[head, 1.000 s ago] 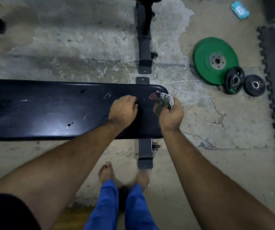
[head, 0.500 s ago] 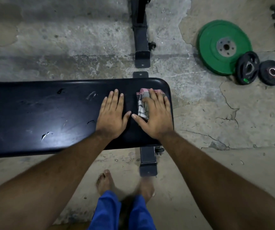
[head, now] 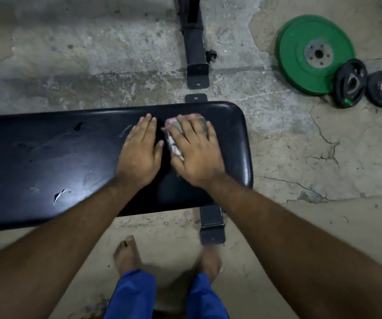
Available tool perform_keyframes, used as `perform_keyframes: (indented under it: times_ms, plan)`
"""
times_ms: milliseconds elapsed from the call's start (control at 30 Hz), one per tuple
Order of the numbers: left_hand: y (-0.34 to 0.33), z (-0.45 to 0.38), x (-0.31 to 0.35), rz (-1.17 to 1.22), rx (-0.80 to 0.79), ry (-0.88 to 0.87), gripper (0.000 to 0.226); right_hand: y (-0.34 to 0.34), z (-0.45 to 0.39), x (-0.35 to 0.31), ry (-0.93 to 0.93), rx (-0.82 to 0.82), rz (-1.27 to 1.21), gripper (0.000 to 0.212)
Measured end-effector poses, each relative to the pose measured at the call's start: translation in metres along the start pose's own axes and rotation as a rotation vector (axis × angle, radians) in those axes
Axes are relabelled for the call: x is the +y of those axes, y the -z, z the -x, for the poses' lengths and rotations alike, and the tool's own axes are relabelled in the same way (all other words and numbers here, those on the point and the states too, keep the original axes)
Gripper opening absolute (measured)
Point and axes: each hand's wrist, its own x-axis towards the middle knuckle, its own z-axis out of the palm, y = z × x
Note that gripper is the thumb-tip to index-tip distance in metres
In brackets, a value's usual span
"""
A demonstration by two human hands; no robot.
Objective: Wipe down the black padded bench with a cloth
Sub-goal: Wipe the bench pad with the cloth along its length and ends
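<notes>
Here, nearest the camera: bare feet (head: 125,254) and blue trouser legs (head: 130,293) stood on cracked concrete floor (head: 300,226).
Left hand (head: 138,153): lay open, palm flat on the long black padded bench (head: 47,162).
Right hand (head: 194,153): fingers spread, pressed flat on a crumpled pink-and-grey cloth (head: 172,140) near the bench's right end.
Beyond: a round green weight plate (head: 300,65) and two small black plates (head: 351,84).

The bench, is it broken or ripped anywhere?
Yes. The black padded bench has a small tear near its front edge showing pale stuffing, another nick near the back, and scuffs.
</notes>
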Motion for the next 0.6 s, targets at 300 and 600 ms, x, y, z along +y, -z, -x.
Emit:
perform_keyframes:
  times_ms: [300, 600]
  plan:
    - [-0.001, 0.01, -0.012, -0.099, -0.022, 0.016, 0.066, 0.0, -0.039, -0.029, -0.09, -0.015, 0.02, 0.073]
    - [-0.002, 0.012, -0.003, -0.13, 0.008, 0.004, 0.061, 0.0, 0.015, -0.005, -0.083, -0.002, 0.011, 0.074]
